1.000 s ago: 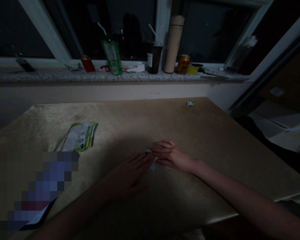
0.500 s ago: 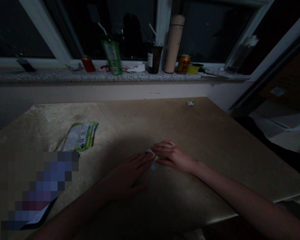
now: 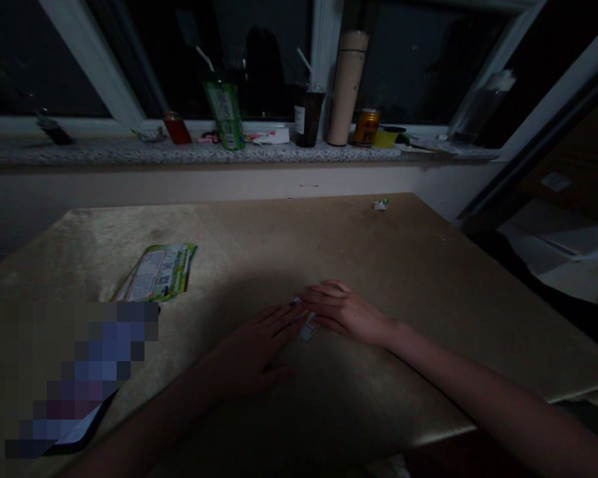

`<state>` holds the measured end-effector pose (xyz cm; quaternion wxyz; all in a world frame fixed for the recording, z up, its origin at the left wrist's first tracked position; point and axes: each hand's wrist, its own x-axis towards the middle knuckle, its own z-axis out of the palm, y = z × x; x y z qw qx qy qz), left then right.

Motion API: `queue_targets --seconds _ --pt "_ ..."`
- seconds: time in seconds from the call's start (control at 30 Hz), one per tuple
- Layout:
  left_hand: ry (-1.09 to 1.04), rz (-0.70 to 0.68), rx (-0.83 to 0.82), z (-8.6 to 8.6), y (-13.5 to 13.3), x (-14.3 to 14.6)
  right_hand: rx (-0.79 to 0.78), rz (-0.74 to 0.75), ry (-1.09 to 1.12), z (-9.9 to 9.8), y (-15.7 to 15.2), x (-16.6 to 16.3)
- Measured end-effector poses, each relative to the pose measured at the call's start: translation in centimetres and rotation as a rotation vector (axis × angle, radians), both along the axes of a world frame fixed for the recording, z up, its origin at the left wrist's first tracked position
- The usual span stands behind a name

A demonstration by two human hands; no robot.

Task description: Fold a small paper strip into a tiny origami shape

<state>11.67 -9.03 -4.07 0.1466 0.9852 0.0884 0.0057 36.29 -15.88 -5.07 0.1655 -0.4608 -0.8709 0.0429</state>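
Observation:
A small printed piece, like a card or wrapper [image 3: 308,328], lies flat on the table, its kind hard to make out in the dim light. My left hand [image 3: 259,345] rests palm down with fingers stretched out, their tips on the left edge of this piece. From the other side my right hand [image 3: 346,311] lies flat, its fingers over the upper part of the piece and meeting the left fingertips. Both hands are open, and much of the printed piece is hidden beneath them.
Green-and-white packets [image 3: 159,271] lie at the left, behind a phone [image 3: 82,431] with a blurred screen. A crumpled wrapper [image 3: 381,204] sits near the table's far edge. Along the windowsill [image 3: 179,156] stand a green cup [image 3: 224,113], a dark cup [image 3: 307,119], a thermos [image 3: 347,89] and a can [image 3: 367,127].
My right fingers have slid slightly left and cover more of the printed piece. The left hand has hardly moved.

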Motion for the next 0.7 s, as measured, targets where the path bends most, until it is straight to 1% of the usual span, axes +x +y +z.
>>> queue_targets --seconds 0.2,0.33,0.5,0.7 --pt "-0.003 0.012 0.003 -0.1 0.0 0.0 0.04 0.002 -0.073 0.1 -0.5 0.2" --pt "-0.039 0.021 0.006 -0.3 -0.1 -0.1 0.063 0.045 -0.098 0.6 -0.9 0.2" --pt "-0.034 0.037 0.004 -0.3 -0.1 -0.1 0.039 0.059 -0.096 1.2 -1.7 0.3" --pt "-0.015 0.038 0.038 -0.2 -0.3 0.2 0.016 0.05 -0.051 1.2 -2.4 0.2"
